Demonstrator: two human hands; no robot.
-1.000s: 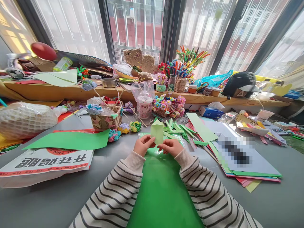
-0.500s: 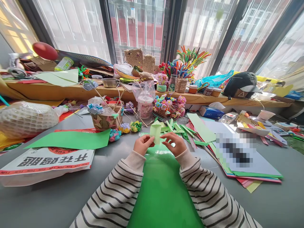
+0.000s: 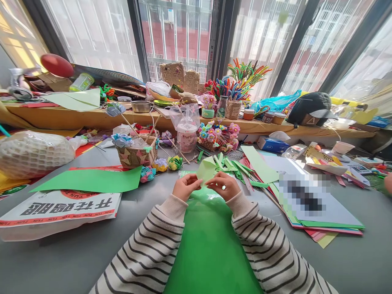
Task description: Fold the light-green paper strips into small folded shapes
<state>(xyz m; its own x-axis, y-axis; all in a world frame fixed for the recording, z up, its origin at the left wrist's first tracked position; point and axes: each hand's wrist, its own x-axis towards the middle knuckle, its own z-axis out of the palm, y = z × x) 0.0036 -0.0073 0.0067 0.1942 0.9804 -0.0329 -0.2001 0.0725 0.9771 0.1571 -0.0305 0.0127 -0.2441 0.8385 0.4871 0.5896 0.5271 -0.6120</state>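
Between my hands a small piece of light green paper (image 3: 206, 170) stands up, with a fold or crease showing in it. My left hand (image 3: 186, 186) pinches its lower left edge between thumb and fingers. At its lower right edge, my right hand (image 3: 224, 185) has thumb and index fingertip together on the paper. Both hands are above the far end of a glossy green sheet (image 3: 214, 241). Cut green paper strips (image 3: 228, 164) lie just behind my right hand.
A basket (image 3: 134, 155) with paper flowers and a plastic cup (image 3: 186, 138) stand beyond my hands. On the left lie a green sheet (image 3: 92, 181) and a printed bag (image 3: 61, 210); on the right, a paper stack (image 3: 333, 204). Another person's hand (image 3: 388, 183) shows at the right edge.
The light green paper has turned and looks wider at the top. My right fingers have closed in on its lower edge. Another person's hand has appeared at the right edge.
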